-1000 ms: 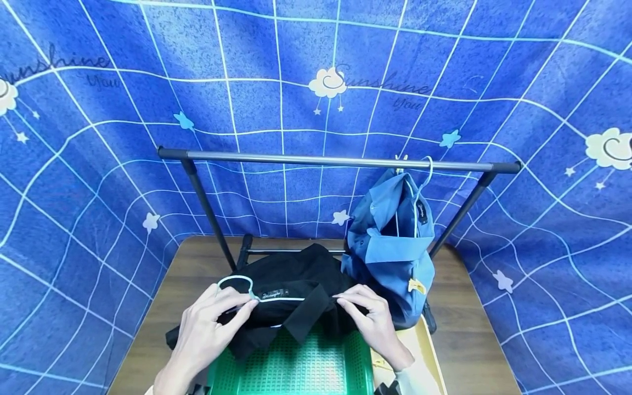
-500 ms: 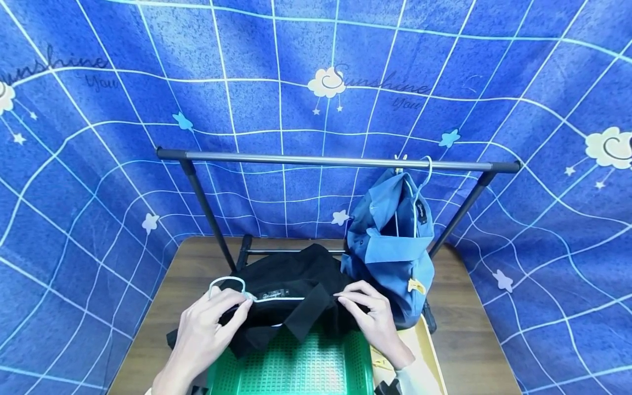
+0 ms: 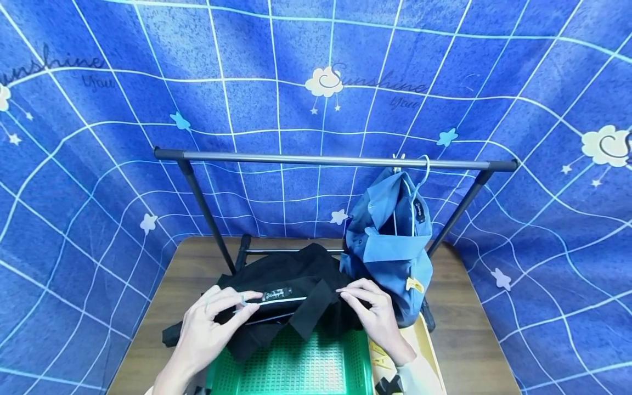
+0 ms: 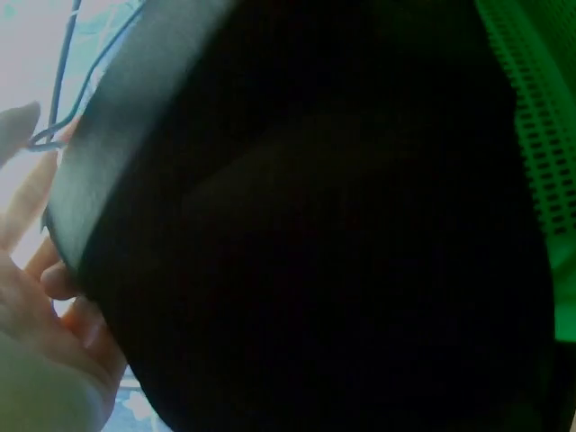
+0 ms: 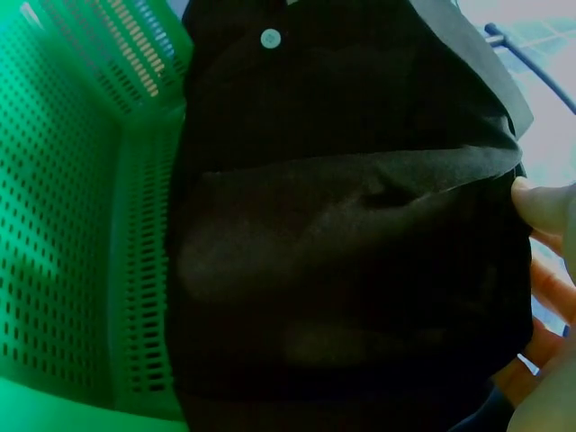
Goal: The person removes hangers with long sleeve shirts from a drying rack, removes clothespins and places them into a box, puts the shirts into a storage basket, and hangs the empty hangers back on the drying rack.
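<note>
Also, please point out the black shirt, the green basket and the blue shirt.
Black shirt [image 3: 302, 269], head view, cloth behind collar.
Green basket [image 3: 291, 365], head view, inside bottom.
Blue shirt [image 3: 390, 274], head view, body.

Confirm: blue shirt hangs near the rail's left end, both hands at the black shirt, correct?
Wrong end: the head view shows the blue shirt hanging near the right end of the rail. The left hand and right hand are at the black shirt, as you say.

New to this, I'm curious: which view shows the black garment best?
The head view: it shows the black garment most widely, label included. The left wrist view shows it close and dark; the right wrist view likewise, with a pale button.
</note>
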Action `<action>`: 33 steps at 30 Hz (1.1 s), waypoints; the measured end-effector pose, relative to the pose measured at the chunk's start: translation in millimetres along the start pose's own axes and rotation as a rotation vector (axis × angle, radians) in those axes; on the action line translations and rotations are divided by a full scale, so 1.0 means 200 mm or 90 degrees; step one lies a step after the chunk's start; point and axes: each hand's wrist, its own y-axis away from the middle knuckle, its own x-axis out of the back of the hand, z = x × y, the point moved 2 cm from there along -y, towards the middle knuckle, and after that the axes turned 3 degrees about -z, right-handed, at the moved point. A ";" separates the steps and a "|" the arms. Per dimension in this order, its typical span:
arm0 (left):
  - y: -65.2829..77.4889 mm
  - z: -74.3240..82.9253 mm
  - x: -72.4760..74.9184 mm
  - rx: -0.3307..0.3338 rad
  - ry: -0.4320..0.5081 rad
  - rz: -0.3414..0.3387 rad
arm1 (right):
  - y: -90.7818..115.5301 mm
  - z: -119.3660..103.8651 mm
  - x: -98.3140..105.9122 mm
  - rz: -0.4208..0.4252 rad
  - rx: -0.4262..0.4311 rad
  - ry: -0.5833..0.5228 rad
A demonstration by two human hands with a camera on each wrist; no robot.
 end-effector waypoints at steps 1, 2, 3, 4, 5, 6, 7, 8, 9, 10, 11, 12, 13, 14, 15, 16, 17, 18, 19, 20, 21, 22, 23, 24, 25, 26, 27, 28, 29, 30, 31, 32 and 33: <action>0.00 0.00 0.00 -0.001 0.002 -0.001 | 0.00 0.00 0.00 0.000 -0.001 0.000; 0.00 0.00 0.00 -0.009 0.007 -0.001 | 0.00 0.00 0.00 0.000 -0.003 -0.002; 0.00 0.00 0.00 -0.017 0.011 0.003 | 0.00 0.00 0.00 0.000 -0.004 -0.002; 0.00 0.00 0.00 -0.028 0.018 0.008 | 0.00 0.00 0.00 0.000 -0.006 -0.004; 0.00 0.00 0.00 -0.038 0.021 0.013 | 0.00 0.00 0.00 0.001 -0.006 -0.005; 0.00 0.00 0.00 -0.048 0.022 0.020 | 0.00 0.00 0.00 0.003 -0.006 -0.004; 0.00 0.00 0.00 -0.061 0.022 0.031 | 0.00 0.01 0.00 0.005 -0.007 -0.003; 0.00 0.00 0.01 -0.075 0.021 0.043 | 0.00 0.01 0.00 0.008 -0.008 -0.003; 0.00 0.01 0.01 -0.088 0.021 0.056 | 0.00 0.01 0.00 0.011 -0.008 0.000; 0.00 0.01 0.01 -0.100 0.021 0.069 | 0.01 0.01 0.00 0.015 -0.008 0.000; 0.00 0.01 0.01 -0.110 0.021 0.081 | 0.01 0.02 0.00 0.018 -0.007 0.001; 0.00 0.02 0.01 -0.121 0.023 0.093 | 0.02 0.02 0.00 0.021 -0.008 0.001; -0.01 0.02 0.01 -0.130 0.026 0.103 | 0.02 0.02 0.00 0.024 -0.009 0.003; -0.01 0.03 0.01 -0.137 0.032 0.110 | 0.02 0.03 0.00 0.026 -0.013 0.004; -0.01 0.04 0.01 -0.144 0.039 0.115 | 0.02 0.03 0.00 0.028 -0.016 0.005; -0.01 0.04 0.01 -0.154 0.050 0.122 | 0.03 0.03 0.00 0.030 -0.017 0.005; -0.02 0.05 0.02 -0.164 0.063 0.129 | 0.03 0.03 -0.01 0.031 -0.020 0.008; -0.02 0.06 0.02 -0.174 0.075 0.134 | 0.03 0.03 -0.01 0.033 -0.022 0.008; -0.03 0.07 0.02 -0.184 0.088 0.139 | 0.02 0.03 -0.01 0.035 -0.023 0.008; -0.03 0.07 0.02 -0.194 0.102 0.145 | 0.02 0.04 -0.02 0.037 -0.023 0.005; -0.04 0.07 0.02 -0.205 0.114 0.150 | 0.02 0.04 -0.02 0.039 -0.020 0.004; -0.03 0.07 0.03 -0.211 0.122 0.156 | 0.02 0.04 -0.02 0.040 -0.017 0.003; -0.03 0.07 0.03 -0.213 0.127 0.162 | 0.02 0.04 -0.02 0.041 -0.014 0.003; -0.03 0.07 0.03 -0.217 0.132 0.169 | 0.02 0.04 -0.02 0.043 -0.012 0.002; -0.03 0.06 0.03 -0.220 0.137 0.179 | 0.02 0.04 -0.02 0.046 -0.011 0.002; -0.03 0.06 0.04 -0.222 0.140 0.186 | 0.02 0.05 -0.02 0.048 -0.010 0.005; -0.03 0.05 0.04 -0.224 0.144 0.191 | 0.03 0.05 -0.02 0.051 -0.014 0.007; -0.02 0.05 0.04 -0.225 0.148 0.195 | 0.03 0.05 -0.02 0.053 -0.020 0.008; -0.03 0.04 0.04 -0.227 0.156 0.198 | 0.03 0.06 -0.01 0.054 -0.027 0.008; -0.03 0.04 0.04 -0.228 0.160 0.197 | 0.04 0.07 -0.01 0.054 -0.032 0.009; -0.03 0.04 0.04 -0.227 0.164 0.196 | 0.04 0.07 -0.01 0.053 -0.034 0.010; -0.03 0.04 0.04 -0.227 0.168 0.193 | 0.04 0.08 -0.01 0.051 -0.032 0.012; -0.03 0.04 0.04 -0.225 0.172 0.192 | 0.04 0.08 -0.01 0.049 -0.034 0.012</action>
